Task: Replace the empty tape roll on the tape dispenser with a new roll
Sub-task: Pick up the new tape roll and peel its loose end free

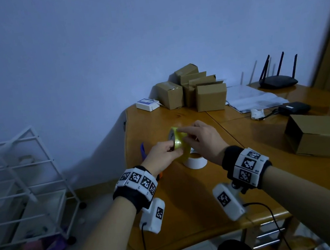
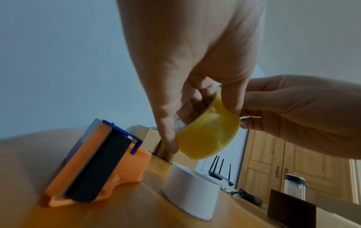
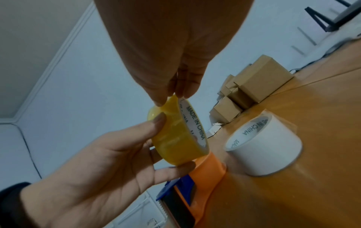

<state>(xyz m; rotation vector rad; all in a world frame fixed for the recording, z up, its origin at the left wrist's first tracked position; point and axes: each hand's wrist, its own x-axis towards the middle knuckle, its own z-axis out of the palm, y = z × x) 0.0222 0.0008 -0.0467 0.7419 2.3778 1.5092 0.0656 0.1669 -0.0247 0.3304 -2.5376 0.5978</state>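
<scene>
- My left hand (image 1: pixel 163 153) gripped the yellow tape roll (image 1: pixel 180 141) in the air; my right hand (image 1: pixel 201 139) pinched its top edge.
- Below the grip stood the empty white core (image 2: pixel 192 191); the orange tape dispenser (image 2: pixel 93 166) lay left of it.

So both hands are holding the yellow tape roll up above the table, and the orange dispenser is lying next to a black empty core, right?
Not quite: the empty core is white, not black, as the right wrist view shows. The rest holds: left hand and right hand hold the yellow tape roll beside the orange dispenser.
</scene>
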